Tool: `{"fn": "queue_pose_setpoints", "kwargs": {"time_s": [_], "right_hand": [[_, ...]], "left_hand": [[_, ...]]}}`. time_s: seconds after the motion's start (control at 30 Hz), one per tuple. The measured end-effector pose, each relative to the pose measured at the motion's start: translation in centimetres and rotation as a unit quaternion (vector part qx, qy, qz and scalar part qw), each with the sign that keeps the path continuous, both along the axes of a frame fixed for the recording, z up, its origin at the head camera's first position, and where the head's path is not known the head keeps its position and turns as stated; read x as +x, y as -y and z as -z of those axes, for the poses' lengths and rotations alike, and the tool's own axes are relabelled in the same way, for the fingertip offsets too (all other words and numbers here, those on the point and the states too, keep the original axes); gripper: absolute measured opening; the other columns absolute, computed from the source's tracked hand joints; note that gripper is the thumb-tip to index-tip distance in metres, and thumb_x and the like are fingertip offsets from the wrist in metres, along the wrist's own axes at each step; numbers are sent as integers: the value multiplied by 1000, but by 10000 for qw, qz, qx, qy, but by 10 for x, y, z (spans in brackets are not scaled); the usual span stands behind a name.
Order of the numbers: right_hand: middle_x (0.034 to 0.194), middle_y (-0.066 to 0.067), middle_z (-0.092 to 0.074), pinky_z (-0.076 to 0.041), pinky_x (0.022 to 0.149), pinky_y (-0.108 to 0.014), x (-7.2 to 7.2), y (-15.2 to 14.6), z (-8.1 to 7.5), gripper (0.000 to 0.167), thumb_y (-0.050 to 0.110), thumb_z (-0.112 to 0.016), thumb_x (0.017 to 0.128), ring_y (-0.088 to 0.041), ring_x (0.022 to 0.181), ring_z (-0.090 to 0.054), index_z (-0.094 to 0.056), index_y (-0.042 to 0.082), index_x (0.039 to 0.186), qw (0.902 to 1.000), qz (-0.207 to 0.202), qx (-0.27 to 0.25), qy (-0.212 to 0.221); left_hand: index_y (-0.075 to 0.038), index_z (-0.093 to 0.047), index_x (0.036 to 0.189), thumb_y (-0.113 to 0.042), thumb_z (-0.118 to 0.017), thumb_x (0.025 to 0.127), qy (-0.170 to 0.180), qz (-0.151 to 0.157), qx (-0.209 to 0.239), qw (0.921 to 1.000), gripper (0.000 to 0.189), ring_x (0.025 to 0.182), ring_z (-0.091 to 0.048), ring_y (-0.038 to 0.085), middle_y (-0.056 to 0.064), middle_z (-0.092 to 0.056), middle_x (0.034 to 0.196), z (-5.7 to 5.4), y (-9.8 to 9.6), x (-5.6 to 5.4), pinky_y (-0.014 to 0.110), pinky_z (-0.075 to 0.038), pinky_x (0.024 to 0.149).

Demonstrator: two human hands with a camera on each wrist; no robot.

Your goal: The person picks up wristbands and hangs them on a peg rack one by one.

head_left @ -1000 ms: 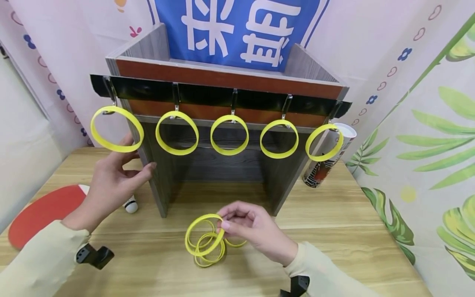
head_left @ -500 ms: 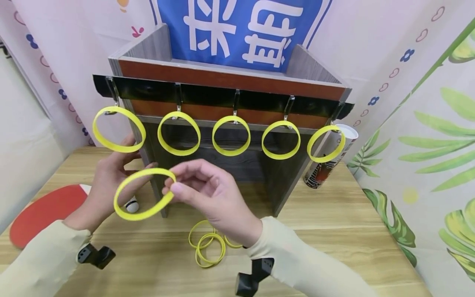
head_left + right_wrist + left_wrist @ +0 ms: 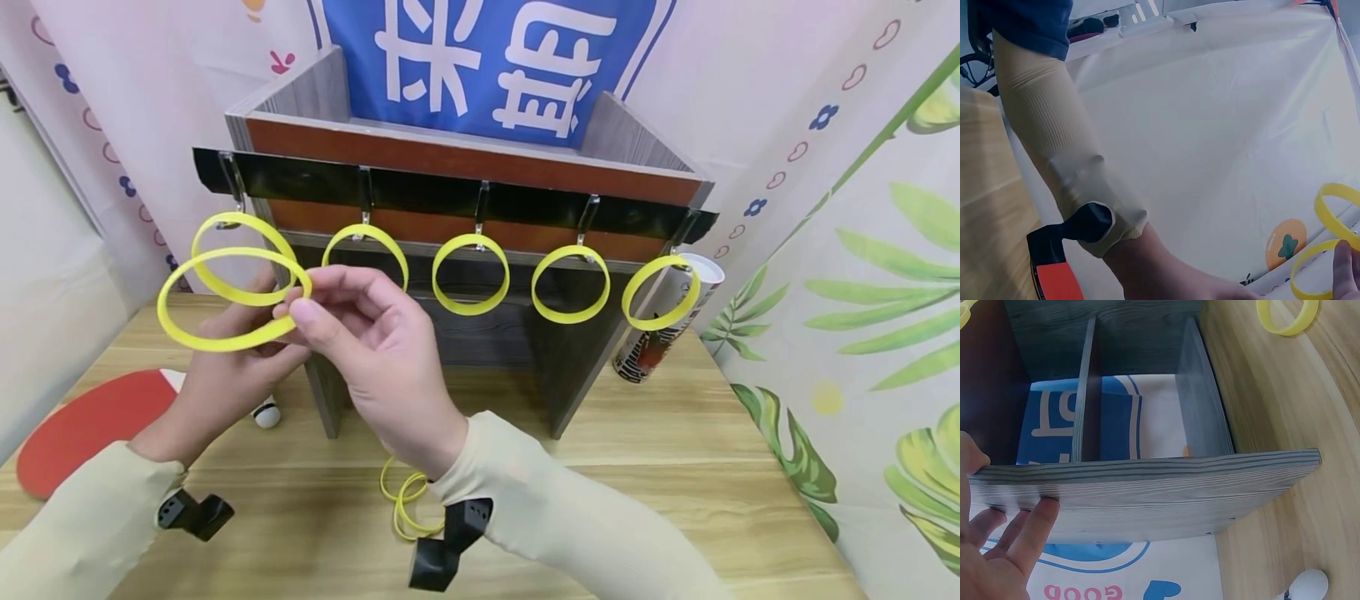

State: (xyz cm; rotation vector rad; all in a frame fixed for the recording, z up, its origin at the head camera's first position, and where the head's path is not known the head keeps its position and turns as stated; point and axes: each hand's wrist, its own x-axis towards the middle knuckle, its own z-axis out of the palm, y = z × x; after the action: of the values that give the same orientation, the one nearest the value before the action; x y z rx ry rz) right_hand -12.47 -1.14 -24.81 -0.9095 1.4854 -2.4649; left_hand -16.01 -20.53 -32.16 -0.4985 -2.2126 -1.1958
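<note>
Left hand [image 3: 227, 373] grips panel edge [image 3: 1147, 468].

Right grip [image 3: 378, 358] and ring [image 3: 217, 343] now higher, leftward

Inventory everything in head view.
Wood-grain table: one, tan, below
Wood-grain box shelf: one, mostly grey, centre
Glossy strip: one, black, shelf front
Metal hooks: five, silver, on strip
Round hanging bands: five, yellow, on hooks
Held band: one, yellow, left
Loose bands: at least two, yellow, on table
Printed cylinder: one, mostly white, right
Flat paddle: one, red, left
Shuttlecock: one, white, left
Lettered banner: one, blue, behind
Patterned cloth: count unclear, white, background
Sleeves: two, cream, arms
Wrist devices: two, black, wrists
Left grip: one, touching shelf side
Right grip: one, pinching held band
</note>
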Motion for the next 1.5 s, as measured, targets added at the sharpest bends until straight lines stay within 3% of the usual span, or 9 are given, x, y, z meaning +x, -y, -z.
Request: {"fn": "queue_pose_setpoints", "kwargs": {"time_s": [0.13,0.2,0.47,0.67,1.1,1.33,1.4,1.5], "right_hand": [[126,-42,-54,-61,104,-42,-1,10,-2,29,-10,-54,102,-1,97,-66,-50,-17,129,9996,184,-187,58],[126,-42,-54,-62,102,-38,-2,14,-2,29,-10,-55,101,-1,97,-66,-51,-18,129,9992,287,-259,119],[125,-40,-57,-62,92,-21,-7,25,-3,29,-8,-59,100,-2,95,-66,-53,-16,128,9974,546,-328,339],[122,-37,-59,-59,85,-14,-11,27,4,28,-8,-61,99,0,93,-64,-55,-16,126,9963,827,-123,209],[116,-34,-60,-59,83,-13,-12,31,4,27,-7,-67,96,1,90,-63,-58,-16,119,9913,1313,-39,-119],[117,-31,-62,-57,81,-10,-12,28,8,27,-4,-68,96,2,90,-62,-59,-13,120,9902,1336,345,-229],[117,-31,-63,-56,82,-8,-11,26,10,26,-4,-68,96,3,91,-61,-60,-12,120,9900,1283,517,-287],[118,-32,-63,-56,85,-9,-9,22,12,27,-3,-68,97,4,92,-61,-60,-11,121,9903,1115,735,-373]], "left_hand": [[-10,-56,148,12,-78,83,204,96,145,9996,72,87,-62,-4,-22,-60,120,-1,-1,2,8,-59,69],[-10,-56,148,11,-78,83,180,93,155,9997,71,89,-61,-2,-20,-59,123,-1,-1,2,9,-59,67],[-6,-60,144,13,-76,82,-24,40,132,9999,67,103,-62,-12,-28,-59,122,1,-1,3,6,-57,71],[-6,-60,145,15,-77,81,-131,35,73,9999,69,105,-61,-13,-31,-59,122,1,-1,2,5,-57,72],[-12,-56,151,15,-79,79,-247,-121,-159,9995,80,102,-59,-14,-34,-55,124,1,-1,0,1,-54,73],[-10,-56,150,15,-81,78,-251,-160,-174,9994,80,102,-58,-16,-36,-56,122,0,-1,1,3,-55,68],[-8,-57,148,15,-81,78,-225,-172,-173,9994,77,100,-59,-17,-33,-58,120,1,-1,2,3,-55,70],[-2,-60,141,15,-80,79,-228,-227,-235,9992,68,92,-59,-16,-12,-68,115,1,-1,3,1,-54,73]]}}
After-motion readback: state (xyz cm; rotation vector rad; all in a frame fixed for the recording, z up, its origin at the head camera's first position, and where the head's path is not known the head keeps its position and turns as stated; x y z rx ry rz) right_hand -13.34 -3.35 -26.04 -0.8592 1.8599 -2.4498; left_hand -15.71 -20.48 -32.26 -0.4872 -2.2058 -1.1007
